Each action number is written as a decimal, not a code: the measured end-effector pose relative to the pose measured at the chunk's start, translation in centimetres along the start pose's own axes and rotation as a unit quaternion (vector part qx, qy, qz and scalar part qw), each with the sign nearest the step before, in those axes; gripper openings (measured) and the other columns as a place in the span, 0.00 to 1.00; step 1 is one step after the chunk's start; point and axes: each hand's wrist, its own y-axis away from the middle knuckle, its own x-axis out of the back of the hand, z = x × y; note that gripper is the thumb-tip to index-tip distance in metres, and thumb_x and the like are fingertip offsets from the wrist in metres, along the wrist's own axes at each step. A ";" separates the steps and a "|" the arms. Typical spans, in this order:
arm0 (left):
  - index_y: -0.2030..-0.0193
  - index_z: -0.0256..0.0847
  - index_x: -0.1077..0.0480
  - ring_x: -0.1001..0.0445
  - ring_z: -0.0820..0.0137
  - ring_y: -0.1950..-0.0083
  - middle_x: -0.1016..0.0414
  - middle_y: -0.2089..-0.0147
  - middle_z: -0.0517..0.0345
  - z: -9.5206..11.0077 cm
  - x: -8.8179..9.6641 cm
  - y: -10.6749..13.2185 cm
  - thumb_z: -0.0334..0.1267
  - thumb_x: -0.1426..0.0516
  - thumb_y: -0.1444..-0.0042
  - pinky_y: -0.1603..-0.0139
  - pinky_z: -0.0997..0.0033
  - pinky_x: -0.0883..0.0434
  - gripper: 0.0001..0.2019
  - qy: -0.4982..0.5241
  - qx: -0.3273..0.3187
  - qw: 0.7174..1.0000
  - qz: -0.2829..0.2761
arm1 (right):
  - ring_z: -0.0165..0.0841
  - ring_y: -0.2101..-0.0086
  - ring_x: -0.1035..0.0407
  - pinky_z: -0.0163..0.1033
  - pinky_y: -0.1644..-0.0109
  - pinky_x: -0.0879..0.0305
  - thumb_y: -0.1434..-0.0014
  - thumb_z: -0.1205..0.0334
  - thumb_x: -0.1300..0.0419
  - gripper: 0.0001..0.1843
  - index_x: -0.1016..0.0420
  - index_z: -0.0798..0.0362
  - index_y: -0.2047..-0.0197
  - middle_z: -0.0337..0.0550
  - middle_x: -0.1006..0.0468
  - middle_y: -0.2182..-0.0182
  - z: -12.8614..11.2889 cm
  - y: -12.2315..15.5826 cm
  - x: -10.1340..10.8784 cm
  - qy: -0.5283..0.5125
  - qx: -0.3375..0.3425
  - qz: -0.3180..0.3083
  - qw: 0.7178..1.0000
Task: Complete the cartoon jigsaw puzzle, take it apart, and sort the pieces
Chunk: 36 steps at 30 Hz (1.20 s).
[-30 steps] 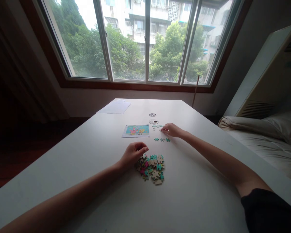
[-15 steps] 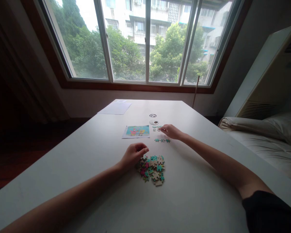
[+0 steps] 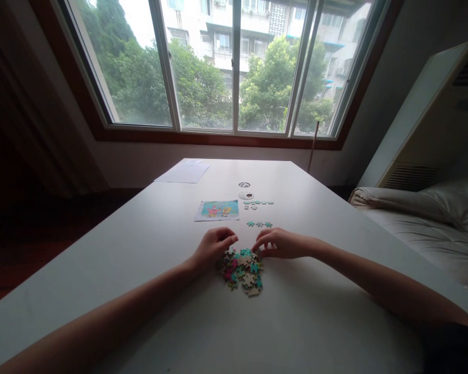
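A heap of jigsaw pieces (image 3: 248, 280), some teal, pink and yellow and others beige side up, lies on the white table. At its right far edge, my right hand (image 3: 283, 243) has thumb and fingers pinched down on a puzzle piece, which the fingertips mostly cover. My left hand (image 3: 214, 245) hovers at the heap's upper left, its fingers curled and thumb drawn in; whatever may be inside is hidden. Beyond the hands runs a row of three teal puzzle pieces (image 3: 259, 224). Farther off are more sorted pieces (image 3: 258, 202) in two short rows.
A printed cartoon picture (image 3: 217, 210) lies left of the sorted pieces. Two small round objects (image 3: 246, 196) sit behind them. White paper (image 3: 182, 173) rests at the table's far left corner. A padded sofa (image 3: 409, 218) stands to the right, and a window is ahead.
My right hand has come back from the far rows to the heap, leaving those rows uncovered. My left hand has stayed nearly still beside the heap.
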 end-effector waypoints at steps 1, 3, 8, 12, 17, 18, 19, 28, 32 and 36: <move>0.74 0.34 0.32 0.42 0.78 0.79 0.38 0.81 0.63 0.1 0.0 0.0 0.43 0.45 0.53 0.79 0.79 0.43 0.12 0.001 0.001 1.000 -0.001 | 0.24 0.71 0.33 0.29 0.67 0.35 0.45 0.61 0.45 0.13 0.28 0.52 0.56 0.45 0.28 0.64 0.1 0.0 0.0 -0.004 -0.004 0.002 1.000; 0.75 0.34 0.32 0.42 0.78 0.79 0.38 0.81 0.64 0.3 -0.1 0.0 0.43 0.45 0.53 0.79 0.79 0.43 0.12 0.000 0.003 1.000 -0.004 | 0.24 0.71 0.34 0.29 0.68 0.36 0.47 0.59 0.43 0.13 0.27 0.53 0.59 0.44 0.28 0.64 0.3 0.1 -0.1 -0.010 -0.010 0.009 1.000; 0.74 0.34 0.32 0.42 0.78 0.79 0.38 0.81 0.64 0.3 -0.2 -0.1 0.43 0.45 0.53 0.79 0.79 0.44 0.12 -0.003 0.004 1.000 -0.016 | 0.24 0.72 0.35 0.28 0.70 0.37 0.50 0.59 0.40 0.10 0.28 0.56 0.66 0.40 0.28 0.72 0.6 0.2 -0.2 -0.023 -0.024 0.015 0.999; 0.74 0.34 0.32 0.42 0.78 0.79 0.38 0.80 0.64 0.2 -0.2 -0.2 0.43 0.46 0.52 0.79 0.79 0.43 0.12 -0.009 0.004 1.000 -0.024 | 0.24 0.73 0.34 0.28 0.70 0.37 0.48 0.62 0.42 0.06 0.29 0.57 0.68 0.39 0.27 0.74 0.8 0.2 -0.1 -0.039 -0.027 0.004 0.999; 0.70 0.35 0.30 0.42 0.78 0.78 0.37 0.80 0.63 1.3 -0.2 0.5 0.42 0.47 0.50 0.77 0.79 0.43 0.11 -0.099 -0.051 0.993 -0.042 | 0.25 0.72 0.35 0.30 0.68 0.37 0.47 0.63 0.44 0.05 0.30 0.56 0.68 0.40 0.27 0.73 -0.2 -0.1 -0.3 0.017 0.015 0.080 0.997; 0.69 0.35 0.29 0.43 0.78 0.78 0.37 0.80 0.63 1.7 -0.3 0.7 0.42 0.47 0.50 0.77 0.79 0.43 0.11 -0.119 -0.063 0.989 -0.054 | 0.25 0.72 0.35 0.31 0.68 0.37 0.46 0.63 0.44 0.05 0.30 0.56 0.68 0.41 0.27 0.72 -0.5 -0.2 -0.4 0.036 0.026 0.104 0.994; 0.67 0.36 0.29 0.43 0.78 0.78 0.37 0.80 0.64 2.2 -0.4 1.0 0.42 0.46 0.50 0.77 0.79 0.43 0.11 -0.134 -0.075 0.986 -0.069 | 0.25 0.72 0.35 0.31 0.67 0.37 0.45 0.64 0.45 0.05 0.30 0.56 0.68 0.41 0.27 0.72 -0.8 -0.2 -0.6 0.056 0.040 0.126 0.990; 0.70 0.37 0.28 0.40 0.78 0.77 0.34 0.78 0.62 4.4 -1.5 2.2 0.42 0.43 0.52 0.76 0.79 0.41 0.10 -0.203 -0.129 0.970 -0.047 | 0.27 0.70 0.37 0.35 0.64 0.42 0.43 0.62 0.47 0.05 0.32 0.54 0.66 0.42 0.27 0.71 -2.1 0.0 -1.6 0.274 0.157 0.212 0.925; 0.70 0.38 0.28 0.40 0.78 0.78 0.33 0.79 0.62 4.0 -1.4 2.1 0.43 0.43 0.52 0.76 0.79 0.40 0.10 -0.208 -0.138 0.968 -0.022 | 0.28 0.68 0.36 0.37 0.63 0.42 0.43 0.61 0.47 0.07 0.32 0.54 0.62 0.42 0.26 0.69 -1.7 0.1 -1.8 0.290 0.154 0.222 0.918; 0.66 0.38 0.29 0.39 0.77 0.77 0.33 0.77 0.62 3.3 -1.1 1.9 0.41 0.42 0.52 0.75 0.79 0.39 0.09 -0.220 -0.168 0.961 0.006 | 0.30 0.66 0.34 0.37 0.62 0.41 0.44 0.59 0.45 0.11 0.32 0.55 0.60 0.44 0.26 0.68 -1.4 0.0 -1.8 0.228 0.104 0.264 0.931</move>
